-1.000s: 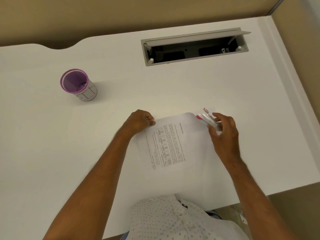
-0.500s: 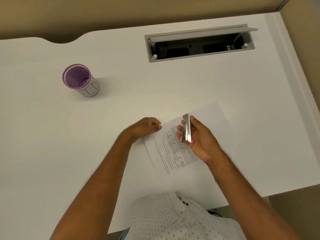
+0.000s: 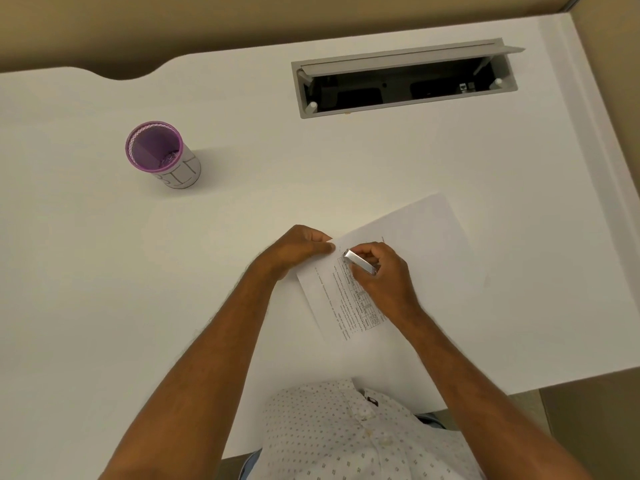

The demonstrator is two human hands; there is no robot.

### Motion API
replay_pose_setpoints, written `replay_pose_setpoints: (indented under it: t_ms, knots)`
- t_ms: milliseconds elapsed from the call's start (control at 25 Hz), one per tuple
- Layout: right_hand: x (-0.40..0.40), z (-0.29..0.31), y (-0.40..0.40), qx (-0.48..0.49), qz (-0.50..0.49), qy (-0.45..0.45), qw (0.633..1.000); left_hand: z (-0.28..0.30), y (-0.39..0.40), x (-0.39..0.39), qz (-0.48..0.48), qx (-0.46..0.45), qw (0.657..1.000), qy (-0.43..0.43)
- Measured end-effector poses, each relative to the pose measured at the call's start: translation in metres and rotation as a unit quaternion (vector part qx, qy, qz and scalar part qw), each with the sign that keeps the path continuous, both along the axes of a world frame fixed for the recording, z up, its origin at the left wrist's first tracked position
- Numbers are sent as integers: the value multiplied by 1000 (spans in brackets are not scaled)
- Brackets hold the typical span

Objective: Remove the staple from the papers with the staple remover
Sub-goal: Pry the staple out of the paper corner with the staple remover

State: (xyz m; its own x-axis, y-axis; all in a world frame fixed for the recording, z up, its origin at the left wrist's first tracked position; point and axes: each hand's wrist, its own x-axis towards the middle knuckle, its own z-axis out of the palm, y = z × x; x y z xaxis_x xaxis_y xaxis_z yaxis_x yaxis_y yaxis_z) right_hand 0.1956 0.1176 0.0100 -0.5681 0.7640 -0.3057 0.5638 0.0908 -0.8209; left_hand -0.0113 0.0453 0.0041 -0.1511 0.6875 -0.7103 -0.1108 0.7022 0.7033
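The printed papers (image 3: 415,244) lie tilted on the white desk (image 3: 242,237) in front of me. My left hand (image 3: 298,247) pinches their upper left corner and holds it down. My right hand (image 3: 384,278) grips the silver staple remover (image 3: 360,263), whose tip points at that same corner, just right of my left fingertips. The staple itself is too small to make out.
A purple-rimmed pen cup (image 3: 162,155) stands at the left of the desk. An open grey cable tray (image 3: 405,81) is set into the desk at the back. The desk's right edge (image 3: 602,188) meets a beige wall.
My right hand brought the staple remover from the papers' right edge across to the upper left corner and lowered its tip. The papers' folded sheet now lies flat. My left hand kept its hold.
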Motion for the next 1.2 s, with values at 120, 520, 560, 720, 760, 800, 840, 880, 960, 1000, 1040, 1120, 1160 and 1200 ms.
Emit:
replay_pose_setpoints:
  t_ms: [120, 520, 560, 720, 760, 800, 840, 880, 960, 1000, 1040, 1120, 1160, 1200]
  knots:
    - [0, -5, 0, 39, 19, -9, 999, -4, 0, 5, -3, -6, 1000, 6]
    - [-9, -15, -6, 85, 5, -15, 996, -5, 3, 5, 8, -26, 999, 21]
    - [-9, -16, -7, 89, 5, -16, 996, -5, 3, 5, 8, -27, 999, 23]
    - [-8, -21, -6, 77, -5, -12, 997, -6, 3, 6, 19, -34, 999, 25]
    - [-8, -21, -5, 74, -4, -10, 997, -7, 3, 6, 21, -36, 999, 21]
    - [-8, -22, -5, 69, -4, -8, 998, -7, 3, 5, 23, -36, 999, 17]
    - [-8, -22, -4, 62, -5, -4, 998, -7, 3, 5, 24, -36, 999, 14]
    - [-8, -23, -3, 51, -7, -1, 999, -8, 3, 5, 26, -36, 999, 13]
    - [-8, -23, -2, 26, -14, 4, 1000, -9, 4, 6, 28, -37, 999, 14]
    - [-8, -24, -2, 14, -18, 6, 1000, -9, 4, 6, 28, -38, 999, 14]
    - [-8, -24, -1, 1, -23, 9, 1000, -9, 4, 6, 28, -40, 999, 14]
    - [-8, -23, -1, -26, -28, 16, 999, -10, 5, 6, 24, -44, 999, 15]
    - [-8, -22, -1, -34, -30, 18, 999, -11, 5, 6, 22, -46, 999, 16]
    - [-9, -22, -1, -39, -31, 19, 999, -11, 5, 6, 22, -47, 999, 17]
